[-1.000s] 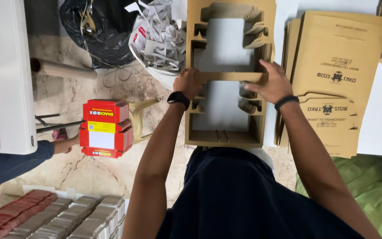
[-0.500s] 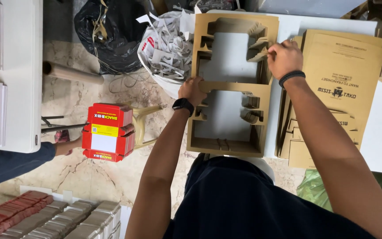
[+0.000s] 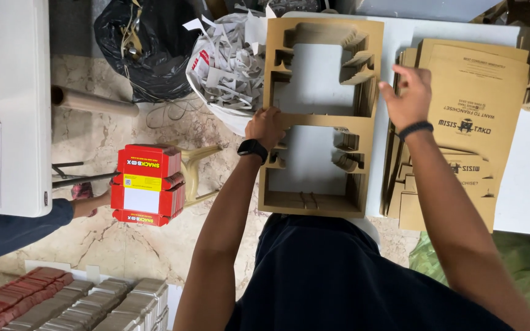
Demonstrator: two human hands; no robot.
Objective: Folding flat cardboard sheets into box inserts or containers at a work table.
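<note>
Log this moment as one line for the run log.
left hand: on stack of brown die-cut cardboard frames | right hand: open, above flat brown cardboard sheets | white table

Brown die-cut cardboard frame stack (image 3: 322,119): matt, raw-cut edges. Flat brown cardboard sheets (image 3: 470,122): matt. White worktop (image 3: 516,184): smooth. Black plastic bag (image 3: 148,49): glossy, crinkled. Red printed cartons (image 3: 145,184): slight sheen. Marble floor (image 3: 124,245): veined.

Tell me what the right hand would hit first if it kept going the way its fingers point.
The right hand hovers with fingers pointing away from the person, over the left edge of the stack of flat brown cardboard sheets. Going straight on, it would probably meet that stack first, though its height above it is unclear.
</note>
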